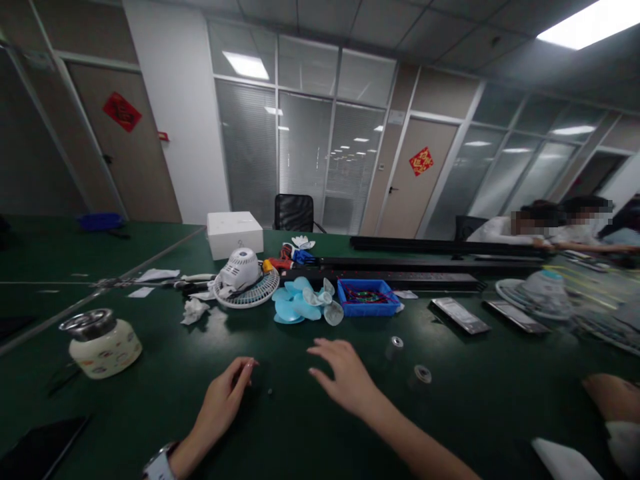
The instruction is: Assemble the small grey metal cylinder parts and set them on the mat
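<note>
My left hand [225, 393] hovers over or rests on the green table [280, 440], its fingers curled together near the thumb; whether something small is between them is too small to tell. To its right lies a tiny grey piece [270, 391]. My right hand [343, 375] is spread with nothing in it, thumb apart from the fingers. Two small metal cylinders [395, 347] [422, 375] stand to the right of my right hand. Beyond the hands are light blue fan blades [295, 301], clear blades [330, 303] and a blue tray [369, 308] of coloured wires.
A patterned jar [107, 350] stands left. Farther back are a white fan [243, 273], a white box [235, 233], crumpled tissue [194, 310], black bars [400, 277] and two metal drives [460, 315] [515, 316]. A person's arm [615, 400] is at the right edge.
</note>
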A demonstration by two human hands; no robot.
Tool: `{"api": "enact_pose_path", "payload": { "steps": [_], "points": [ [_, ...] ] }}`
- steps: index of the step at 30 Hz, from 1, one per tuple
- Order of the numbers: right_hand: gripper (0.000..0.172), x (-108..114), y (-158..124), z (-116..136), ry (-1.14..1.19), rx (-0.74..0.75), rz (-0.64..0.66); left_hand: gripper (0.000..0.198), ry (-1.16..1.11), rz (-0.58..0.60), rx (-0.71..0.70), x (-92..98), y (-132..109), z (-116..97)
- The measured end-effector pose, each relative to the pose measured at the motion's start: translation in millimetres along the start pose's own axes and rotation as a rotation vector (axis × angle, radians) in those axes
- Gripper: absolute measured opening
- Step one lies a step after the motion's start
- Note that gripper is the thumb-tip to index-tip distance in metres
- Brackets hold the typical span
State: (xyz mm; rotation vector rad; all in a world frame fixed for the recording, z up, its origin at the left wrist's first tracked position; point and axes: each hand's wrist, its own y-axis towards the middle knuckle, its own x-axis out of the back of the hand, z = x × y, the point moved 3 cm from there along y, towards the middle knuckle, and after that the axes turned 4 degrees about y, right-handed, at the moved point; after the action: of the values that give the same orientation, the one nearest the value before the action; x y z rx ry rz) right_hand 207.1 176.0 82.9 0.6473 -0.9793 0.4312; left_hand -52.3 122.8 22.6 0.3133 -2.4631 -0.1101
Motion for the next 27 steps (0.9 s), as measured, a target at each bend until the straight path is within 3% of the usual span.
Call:
{"api": "enact_pose_path", "payload": {
  "steps": [3, 6, 9, 12, 15, 18, 23, 25, 27],
  "points": [
    [0.047, -53.0, 11.4, 34.3, 0.099, 0.196, 0.127, 0.044, -0.004, -0.012, -0.01, -0.8, 0.3, 1.3],
    [0.035, -90.9, 20.7, 45.2, 0.082, 0.308, 0.156, 0.043, -0.023, -0.012, -0.03, -1.0, 0.5, 0.2],
    [0.03, -109.5, 25.9, 44.1, 0.056, 0.342, 0.152, 0.044, -0.026, -0.006, -0.035, -0.9, 0.2, -1.6],
    [0.035, -108.0, 24.9, 43.7, 0.055, 0.343, 0.16, 0.044, -0.028, -0.007, -0.028, -0.6, -0.3, -1.9],
    [0.036, -82.6, 18.7, 42.2, 0.092, 0.315, 0.173, 0.045, -0.029, -0.009, -0.014, -0.4, -0.5, -0.8],
    [0.039, -32.4, 10.0, 23.2, 0.122, 0.204, 0.083, 0.047, -0.02, -0.004, -0.005, -0.3, -0.3, 0.5],
    [0.028, 60.3, -9.7, -53.8, 0.02, -0.129, -0.28, 0.047, -0.015, 0.018, 0.004, -0.8, 0.6, 1.0],
    [0.026, 79.2, -18.4, -81.7, -0.062, -0.217, -0.336, 0.047, -0.019, 0.023, 0.006, -0.6, 1.1, 0.5],
    [0.026, 83.6, -25.2, -100.9, -0.129, -0.264, -0.307, 0.048, -0.017, 0.024, 0.007, -0.3, 1.3, 0.3]
  ]
}}
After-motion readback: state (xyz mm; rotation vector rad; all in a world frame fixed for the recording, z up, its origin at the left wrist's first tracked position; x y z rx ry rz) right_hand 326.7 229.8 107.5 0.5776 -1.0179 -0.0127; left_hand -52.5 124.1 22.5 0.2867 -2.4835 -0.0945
